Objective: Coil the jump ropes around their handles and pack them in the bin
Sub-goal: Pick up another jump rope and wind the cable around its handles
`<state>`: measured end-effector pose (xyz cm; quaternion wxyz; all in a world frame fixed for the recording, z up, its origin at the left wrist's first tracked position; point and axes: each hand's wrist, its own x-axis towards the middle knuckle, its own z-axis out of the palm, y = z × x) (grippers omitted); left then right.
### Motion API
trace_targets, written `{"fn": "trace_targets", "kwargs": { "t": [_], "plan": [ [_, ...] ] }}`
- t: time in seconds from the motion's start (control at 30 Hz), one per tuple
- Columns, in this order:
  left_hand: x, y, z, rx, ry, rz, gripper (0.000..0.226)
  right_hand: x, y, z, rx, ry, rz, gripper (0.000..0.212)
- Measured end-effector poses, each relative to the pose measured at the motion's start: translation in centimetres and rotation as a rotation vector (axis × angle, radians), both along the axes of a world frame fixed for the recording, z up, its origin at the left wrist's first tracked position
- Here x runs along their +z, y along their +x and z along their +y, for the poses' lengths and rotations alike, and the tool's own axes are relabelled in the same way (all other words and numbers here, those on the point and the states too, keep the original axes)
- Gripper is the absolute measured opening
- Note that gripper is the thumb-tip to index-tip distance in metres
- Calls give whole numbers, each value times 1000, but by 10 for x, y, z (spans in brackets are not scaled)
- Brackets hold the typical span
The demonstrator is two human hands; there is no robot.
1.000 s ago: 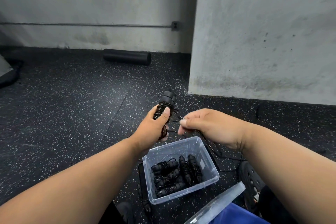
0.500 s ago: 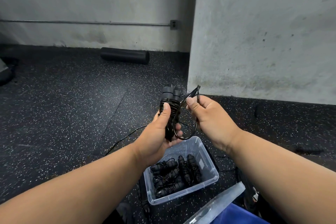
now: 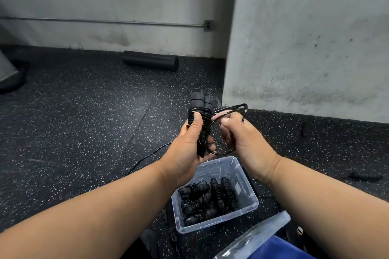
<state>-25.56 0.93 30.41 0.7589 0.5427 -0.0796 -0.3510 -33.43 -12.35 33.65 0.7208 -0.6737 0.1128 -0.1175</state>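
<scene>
A person's left hand (image 3: pixel 190 145) grips paired jump-rope handles (image 3: pixel 200 111) above the clear plastic bin (image 3: pixel 248 206) of coiled ropes, while the right hand (image 3: pixel 242 136) pinches the loose cord (image 3: pixel 231 110); snug, even wraps should keep this bundle from unravelling.

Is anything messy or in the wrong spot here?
Mostly tidy. One thin black cord trails loose across the floor left of the bin, not coiled like the jump ropes packed inside.
</scene>
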Motion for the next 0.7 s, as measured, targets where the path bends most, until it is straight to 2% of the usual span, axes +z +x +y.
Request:
{"fn": "trace_targets", "kwargs": {
  "t": [0.07, 0.23, 0.33, 0.4, 0.53, 0.7],
  "plan": [
    [0, -1, 0, 17, 0, 4, 78, 0, 0, 2, 34, 103, -10, 30],
    [2, -3, 2, 14, -14, 1, 79, 1, 1, 5, 19, 122, -32, 17],
    [6, -6, 1, 10, -16, 14, 82, -1, 4, 6, -68, 119, 1, 21],
    [9, -8, 0, 1, -38, 38, 84, -5, 5, 7, -48, 148, 29, 21],
    [13, -8, 0, -80, -120, 70, 66, -9, 7, 7, 17, 194, 33, 21],
    [13, -3, -1, -6, -24, 102, 92, -9, 7, 4, -106, 213, 16, 47]
  ]
}}
